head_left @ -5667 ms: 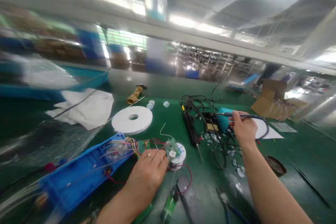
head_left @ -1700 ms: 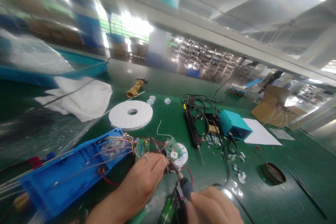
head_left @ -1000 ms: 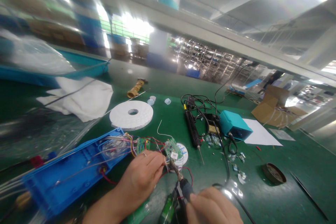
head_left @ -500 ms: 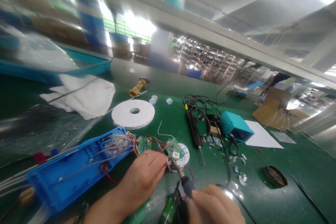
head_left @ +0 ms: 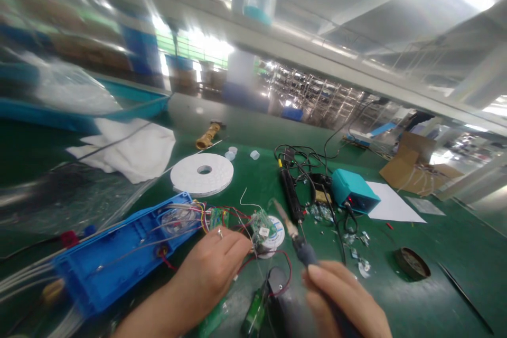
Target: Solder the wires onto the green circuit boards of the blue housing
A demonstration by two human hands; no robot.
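My left hand (head_left: pixel 217 256), a ring on one finger, is closed in a pinch on what looks like a thin wire beside a small green circuit board (head_left: pixel 260 222). That board rests on a white round reel (head_left: pixel 274 235), with red and pale wires around it. My right hand (head_left: pixel 340 293) grips a soldering iron (head_left: pixel 303 248), its tip pointing up and away, clear of the board. Left of my left hand lies an open blue plastic housing (head_left: pixel 119 266) with wires running to a second green board (head_left: pixel 217 217). A green cylindrical part (head_left: pixel 255 312) lies between my hands.
Behind the boards are a white tape roll (head_left: pixel 186 179), small clear caps (head_left: pixel 254 155) and a brass fitting (head_left: pixel 208 135). To the right stand a black electric screwdriver (head_left: pixel 290 193), a teal soldering station (head_left: pixel 352 190), a round tin (head_left: pixel 412 264) and scattered small parts.
The soldering iron's tip has lifted off the board and swung up and right with my right hand. My left hand stays pinched beside the board.
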